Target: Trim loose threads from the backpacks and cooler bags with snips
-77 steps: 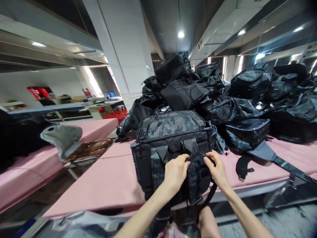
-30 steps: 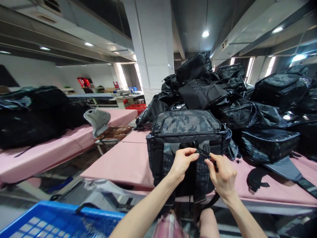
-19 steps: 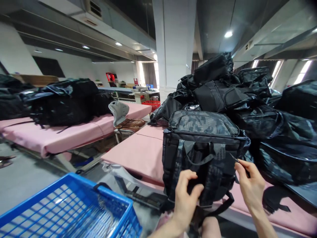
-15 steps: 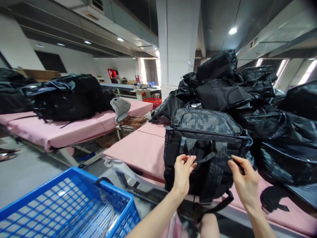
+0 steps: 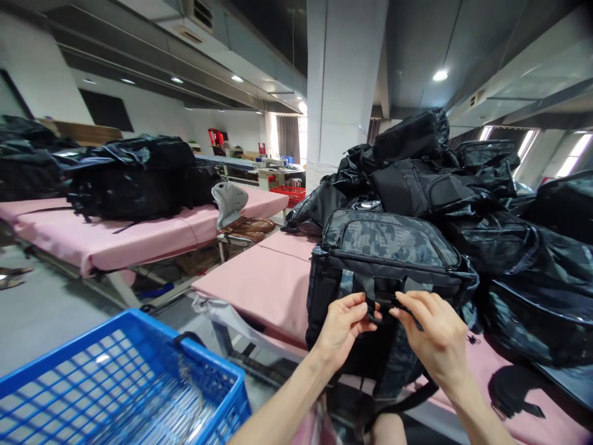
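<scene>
A black bag with a grey camouflage lid (image 5: pixel 393 238) stands upright in front of me at the pink table's edge. My left hand (image 5: pixel 346 324) is closed, pinching a black strap (image 5: pixel 386 296) at the bag's front. Close beside it, my right hand (image 5: pixel 435 334) has thumb and fingertips pressed together near the same strap. Whatever is between the right fingertips is too small and dark to make out. Both hands partly cover the bag's front panel.
Many black bags (image 5: pixel 426 185) are piled behind and to the right on the pink table (image 5: pixel 259 278). A blue plastic basket (image 5: pixel 217 364) holding clear plastic packets is at lower left. More bags lie on another pink table (image 5: pixel 139 247); a grey chair (image 5: pixel 229 204) stands between.
My right hand has moved left and inward, from the bag's right side to near my left hand. The left hand stays by the strap. The view has shifted slightly.
</scene>
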Motion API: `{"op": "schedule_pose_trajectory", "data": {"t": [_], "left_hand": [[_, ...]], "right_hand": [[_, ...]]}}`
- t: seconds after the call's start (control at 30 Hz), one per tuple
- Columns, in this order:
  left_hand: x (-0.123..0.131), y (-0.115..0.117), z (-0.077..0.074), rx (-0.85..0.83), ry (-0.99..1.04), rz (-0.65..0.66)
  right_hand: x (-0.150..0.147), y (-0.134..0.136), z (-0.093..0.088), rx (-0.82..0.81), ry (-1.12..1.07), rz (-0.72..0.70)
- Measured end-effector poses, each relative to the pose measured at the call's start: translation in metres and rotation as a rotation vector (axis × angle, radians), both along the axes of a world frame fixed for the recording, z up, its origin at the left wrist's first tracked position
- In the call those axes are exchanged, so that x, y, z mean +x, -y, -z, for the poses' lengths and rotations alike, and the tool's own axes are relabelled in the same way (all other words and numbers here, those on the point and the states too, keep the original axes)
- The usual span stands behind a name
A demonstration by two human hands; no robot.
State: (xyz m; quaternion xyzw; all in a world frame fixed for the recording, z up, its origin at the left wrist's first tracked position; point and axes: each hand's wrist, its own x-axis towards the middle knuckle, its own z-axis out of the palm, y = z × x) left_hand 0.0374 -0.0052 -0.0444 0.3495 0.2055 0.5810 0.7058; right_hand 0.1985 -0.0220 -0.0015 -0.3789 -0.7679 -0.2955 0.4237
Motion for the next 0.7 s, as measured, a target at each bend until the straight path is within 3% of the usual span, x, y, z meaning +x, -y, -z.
{"op": "schedule_pose_trajectory", "data": {"t": [0.2, 0.57, 0.7], "left_hand": [[0.0, 0.003, -0.001, -0.014, 0.003, 0.019], [-0.002, 0.001, 0.004, -0.048, -0.006, 0.064], [-0.002, 0.002, 0.004, -0.132, 0.053, 0.115]], "right_hand": [[-0.01, -0.007, 0.002, -0.056, 0.045, -0.004], [-0.006, -0.007, 0.007, -0.38, -0.243, -0.117], [-0.001, -0.007, 0.005, -0.234, -0.132, -0.086]]}}
